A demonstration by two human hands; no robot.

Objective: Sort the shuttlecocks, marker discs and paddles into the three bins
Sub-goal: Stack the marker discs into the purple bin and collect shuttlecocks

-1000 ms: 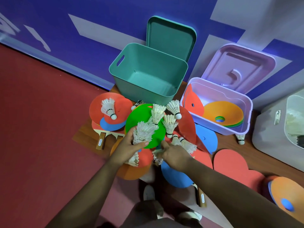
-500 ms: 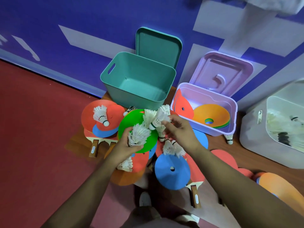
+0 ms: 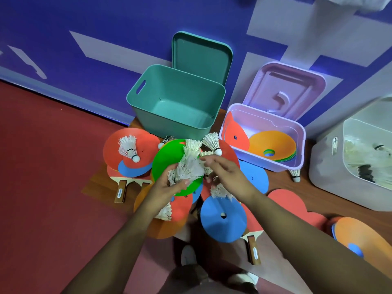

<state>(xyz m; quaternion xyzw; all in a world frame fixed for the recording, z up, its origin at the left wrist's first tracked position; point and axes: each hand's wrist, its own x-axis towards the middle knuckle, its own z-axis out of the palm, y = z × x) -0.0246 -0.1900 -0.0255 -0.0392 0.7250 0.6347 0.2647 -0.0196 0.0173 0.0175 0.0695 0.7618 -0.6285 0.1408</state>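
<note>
left hand (image 3: pixel 167 184) clutching shuttlecock bunch (image 3: pixel 187 171), right hand (image 3: pixel 226 172) fingers loosely spread beside it, teal bin (image 3: pixel 148 111) near

Sports hall corner: red court floor (image 3: pixel 42 166), blue-and-white painted wall (image 3: pixel 106 28).

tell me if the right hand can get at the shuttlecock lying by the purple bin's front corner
Probably yes: the shuttlecock lies alone on bare wood beside the purple bin, nothing covering it. The right hand is busy passing shuttlecocks to the left hand.
</note>
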